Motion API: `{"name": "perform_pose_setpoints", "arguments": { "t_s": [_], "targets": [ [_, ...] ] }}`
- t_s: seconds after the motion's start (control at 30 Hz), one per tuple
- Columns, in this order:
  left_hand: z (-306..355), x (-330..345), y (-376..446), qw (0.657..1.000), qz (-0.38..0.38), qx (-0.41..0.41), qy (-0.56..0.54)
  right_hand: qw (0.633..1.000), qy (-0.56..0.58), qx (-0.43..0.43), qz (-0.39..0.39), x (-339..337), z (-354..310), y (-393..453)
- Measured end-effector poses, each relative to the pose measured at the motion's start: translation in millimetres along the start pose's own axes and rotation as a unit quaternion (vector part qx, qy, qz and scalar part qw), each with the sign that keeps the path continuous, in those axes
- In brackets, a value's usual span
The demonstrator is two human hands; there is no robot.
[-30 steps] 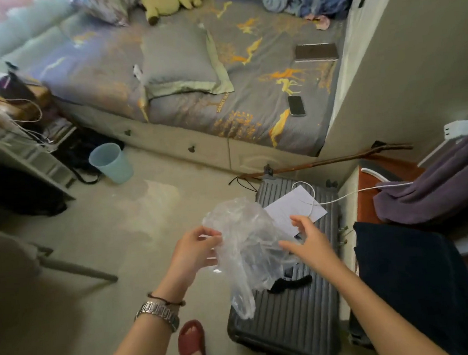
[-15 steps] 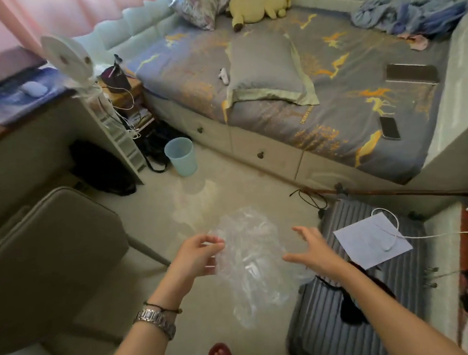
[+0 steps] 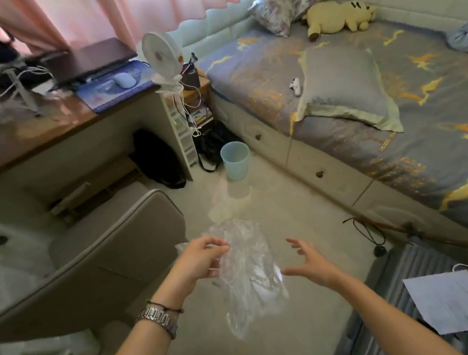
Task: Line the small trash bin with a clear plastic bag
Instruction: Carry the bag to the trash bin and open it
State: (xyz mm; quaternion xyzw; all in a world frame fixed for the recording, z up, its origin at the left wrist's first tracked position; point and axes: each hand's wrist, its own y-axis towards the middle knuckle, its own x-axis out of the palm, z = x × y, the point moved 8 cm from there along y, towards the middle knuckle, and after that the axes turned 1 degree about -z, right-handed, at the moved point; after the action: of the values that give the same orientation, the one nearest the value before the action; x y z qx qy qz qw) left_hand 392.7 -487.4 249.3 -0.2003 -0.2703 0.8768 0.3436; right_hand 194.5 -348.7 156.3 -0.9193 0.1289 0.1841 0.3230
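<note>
A small pale blue trash bin [image 3: 235,161] stands upright and unlined on the floor, between the bed's drawer front and the white drawer tower under the desk. A crumpled clear plastic bag [image 3: 249,277] hangs in front of me, well short of the bin. My left hand [image 3: 203,259] pinches the bag's upper edge between thumb and fingers. My right hand [image 3: 308,261] is just right of the bag with fingers spread, holding nothing; whether its thumb touches the plastic is unclear.
A beige chair [image 3: 99,260] stands close on the left, a desk [image 3: 64,129] with a fan behind it. The bed [image 3: 362,116] runs along the right. A grey suitcase [image 3: 405,304] lies at lower right, a stick [image 3: 427,235] and cord beside it. Open floor leads to the bin.
My view has swung left, bringing the bin toward the middle. My right hand has let go of the bag and opened; my left hand still holds it.
</note>
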Motion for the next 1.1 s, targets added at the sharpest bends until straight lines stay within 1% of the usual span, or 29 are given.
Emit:
{"name": "perform_pose_setpoints", "arguments": {
  "t_s": [0.1, 0.23, 0.4, 0.53, 0.57, 0.63, 0.73, 0.8, 0.87, 0.93, 1.03, 1.1],
  "targets": [
    [7.6, -6.7, 9.2, 1.0, 0.001, -0.006, -0.019, 0.999, 0.023, -0.014, -0.029, 0.4, -14.9, 20.9],
    [23.5, -10.2, 28.6, 1.0, -0.006, -0.018, -0.007, 0.997, 0.037, -0.014, -0.067, -0.5, -27.3, 53.3],
    [57.8, -17.3, 67.0, 0.999, 0.005, -0.028, -0.046, 0.986, 0.053, -0.005, -0.158, -2.2, -35.9, 99.0],
    [92.2, -15.4, 99.5, 0.995, 0.006, -0.035, -0.098, 0.969, 0.113, 0.012, -0.22, -19.9, -43.4, 138.9],
    [99.4, -13.9, 107.2, 0.993, 0.007, -0.04, -0.108, 0.968, 0.123, 0.014, -0.216, -27.5, -44.1, 148.8],
    [111.7, -13.1, 122.4, 0.993, 0.027, -0.044, -0.107, 0.977, 0.105, 0.006, -0.185, -51.7, -49.3, 165.8],
    [124.1, -17.6, 145.3, 0.992, 0.094, -0.041, -0.071, 0.991, 0.056, -0.016, -0.123, -97.2, -59.3, 190.7],
    [128.1, -18.3, 158.9, 0.988, 0.139, -0.042, -0.052, 0.996, 0.038, -0.038, -0.068, -126.0, -65.2, 205.6],
    [131.4, -15.7, 173.1, 0.984, 0.17, -0.04, -0.027, 0.997, 0.03, -0.059, -0.032, -147.3, -71.9, 214.8],
    [134.0, -10.0, 190.3, 0.982, 0.184, -0.037, -0.018, 0.996, 0.043, -0.067, -0.026, -161.8, -79.6, 219.2],
    [137.8, -6.3, 217.6, 0.978, 0.204, -0.04, 0.01, 0.992, 0.095, -0.069, -0.046, -175.4, -95.2, 222.4],
    [142.3, -8.0, 239.3, 0.976, 0.212, -0.039, 0.034, 0.986, 0.157, -0.041, -0.047, -182.6, -100.5, 232.0]
  ]
}}
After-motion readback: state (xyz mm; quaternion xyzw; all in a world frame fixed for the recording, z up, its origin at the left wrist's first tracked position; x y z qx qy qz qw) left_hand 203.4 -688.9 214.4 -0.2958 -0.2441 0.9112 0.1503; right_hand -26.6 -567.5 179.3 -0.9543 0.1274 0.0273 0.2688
